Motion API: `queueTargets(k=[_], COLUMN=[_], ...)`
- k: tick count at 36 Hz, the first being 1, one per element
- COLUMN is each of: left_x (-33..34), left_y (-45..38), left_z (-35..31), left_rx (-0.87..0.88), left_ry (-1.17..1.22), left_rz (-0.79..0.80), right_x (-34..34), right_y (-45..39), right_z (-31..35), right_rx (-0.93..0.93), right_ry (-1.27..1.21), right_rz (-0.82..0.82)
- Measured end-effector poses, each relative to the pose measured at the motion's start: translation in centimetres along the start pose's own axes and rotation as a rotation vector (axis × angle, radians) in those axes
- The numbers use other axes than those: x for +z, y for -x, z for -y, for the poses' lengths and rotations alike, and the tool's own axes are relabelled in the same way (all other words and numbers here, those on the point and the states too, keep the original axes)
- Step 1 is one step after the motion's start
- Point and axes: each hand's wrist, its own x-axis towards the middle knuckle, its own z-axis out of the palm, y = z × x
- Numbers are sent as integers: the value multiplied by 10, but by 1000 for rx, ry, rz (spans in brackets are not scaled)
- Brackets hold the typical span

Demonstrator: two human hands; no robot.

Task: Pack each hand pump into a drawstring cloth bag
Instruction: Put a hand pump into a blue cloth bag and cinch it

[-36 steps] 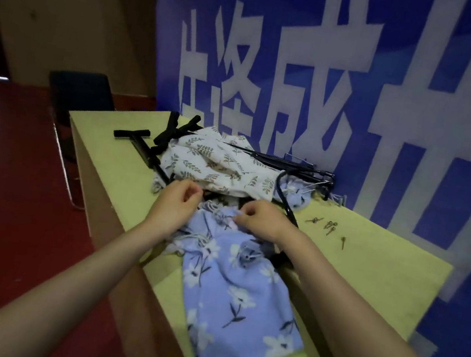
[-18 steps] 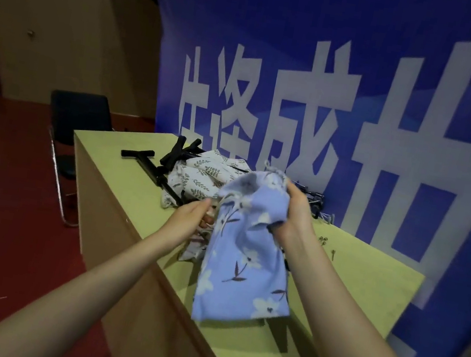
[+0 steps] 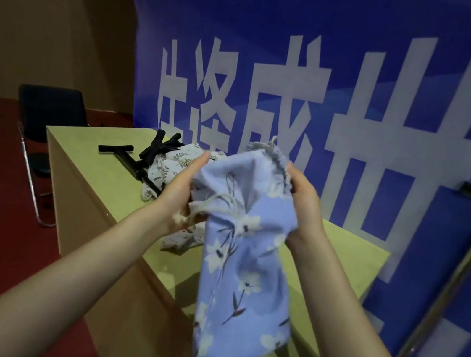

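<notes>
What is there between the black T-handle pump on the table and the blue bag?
In the head view, the white leaf-print cloth bags and the left hand lie between the pump and the blue bag.

- blue drawstring bag [image 3: 245, 261]: thin woven cloth, matt, printed with white flowers; its cord [image 3: 217, 203] is pale twisted string
- leaf-print bag [image 3: 168, 164] behind the blue drawstring bag: cream cloth, matt
- hand pump [image 3: 128, 160] left of it: black, dull sheen; whether plastic or metal cannot be told
- desk [image 3: 347, 265]: yellow-green top, matt and faintly grainy; plain board sides
- banner [image 3: 372, 61]: smooth blue sheet, slight gloss
- chair [image 3: 49, 113]: dark matt seat; shiny metal frame
</notes>
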Motion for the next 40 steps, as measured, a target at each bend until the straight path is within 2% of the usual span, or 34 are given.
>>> queueTargets(k=[4, 9, 11, 14, 18, 22, 26, 32, 36, 38, 40], left_x=[8, 29, 36, 46, 74, 93, 97, 83, 75, 69, 58], left_y=[12, 28, 34, 38, 52, 62, 72, 68, 57, 51, 44], left_z=[1, 0, -6, -14, -14, -1, 7, 18, 16, 11, 7], left_rx=[-105, -73, -51, -15, 61, 137, 113, 33, 28, 55, 90], left_ry=[-174, -163, -120, -16, -9, 4, 110, 184, 146, 78, 30], left_rz=[216, 280, 245, 166, 43, 30, 53, 149, 97, 51, 0], right_x=[-19, -40, -47, -58, -67, -72, -79, -80, -72, -68, -67], right_y=[8, 22, 27, 36, 50, 75, 87, 81, 68, 60, 55], right_z=[-6, -1, 3, 9, 6, -7, -23, -33, -38, -35, -31], right_rx=[-80, -99, -141, -295, -416, -492, -473, -455, -406, -317, -192], right_ry=[312, 426, 481, 701, 945, 843, 690, 817, 935, 823, 603], right_rz=[-108, -100, -135, -100, -142, -280, -228, -162, -132, -114, -107])
